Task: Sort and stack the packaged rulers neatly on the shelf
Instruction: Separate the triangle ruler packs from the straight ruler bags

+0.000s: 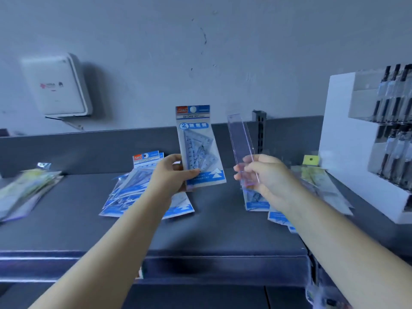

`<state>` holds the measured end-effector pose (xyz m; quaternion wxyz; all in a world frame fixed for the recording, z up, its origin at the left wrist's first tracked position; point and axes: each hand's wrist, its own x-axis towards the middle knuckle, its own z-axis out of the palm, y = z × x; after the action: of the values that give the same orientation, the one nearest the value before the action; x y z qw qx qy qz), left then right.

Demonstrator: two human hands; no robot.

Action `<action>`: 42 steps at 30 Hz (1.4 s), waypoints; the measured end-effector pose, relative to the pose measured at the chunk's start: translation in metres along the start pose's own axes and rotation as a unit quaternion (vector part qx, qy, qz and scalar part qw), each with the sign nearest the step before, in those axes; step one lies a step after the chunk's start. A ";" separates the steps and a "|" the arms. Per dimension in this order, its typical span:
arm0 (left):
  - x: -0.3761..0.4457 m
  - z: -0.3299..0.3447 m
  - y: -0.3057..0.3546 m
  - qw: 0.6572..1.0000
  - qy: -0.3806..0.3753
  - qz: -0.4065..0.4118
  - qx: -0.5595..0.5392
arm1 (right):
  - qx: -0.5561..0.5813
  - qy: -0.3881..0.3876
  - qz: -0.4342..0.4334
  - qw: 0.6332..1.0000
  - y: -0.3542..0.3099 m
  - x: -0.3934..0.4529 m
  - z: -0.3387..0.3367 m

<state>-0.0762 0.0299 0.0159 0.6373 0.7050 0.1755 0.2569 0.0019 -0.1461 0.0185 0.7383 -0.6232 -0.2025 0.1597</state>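
Note:
My left hand grips a blue-and-white packaged triangle ruler set by its lower left edge and holds it upright above the dark shelf. My right hand pinches the lower end of a clear, purple-tinted straight ruler, which tilts up and to the left. A loose pile of the same blue packages lies on the shelf behind my left arm. More blue packages lie under my right forearm.
Yellowish packaged rulers lie at the far left and at the right of the shelf. A white display stand with black pens stands at the right end. A white box hangs on the wall.

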 end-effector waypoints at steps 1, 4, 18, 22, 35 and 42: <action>-0.002 -0.014 -0.002 1.000 0.012 0.000 0.004 | -0.002 -0.012 0.004 1.000 0.003 -0.003 0.009; -0.004 -0.052 -0.003 0.999 0.040 0.006 0.022 | -0.005 -0.037 0.011 0.999 0.008 -0.010 0.033; 0.032 -0.132 -0.037 0.918 0.053 0.028 0.392 | -0.040 -0.038 0.002 0.998 0.016 -0.012 0.135; 0.036 -0.165 -0.029 0.934 0.013 0.062 0.353 | -0.070 -0.037 -0.011 0.997 0.019 -0.004 0.186; 0.047 -0.381 -0.042 0.835 0.128 0.126 0.520 | -0.140 -0.113 0.034 0.983 0.061 0.020 0.389; 0.055 -0.451 -0.048 0.827 0.147 0.106 0.532 | -0.192 -0.142 0.018 0.971 0.068 0.034 0.473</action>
<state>-0.2925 0.4321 0.0009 0.0995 0.9029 0.3007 0.2905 -0.2026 0.2867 0.0220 0.5653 -0.7279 -0.3213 0.2177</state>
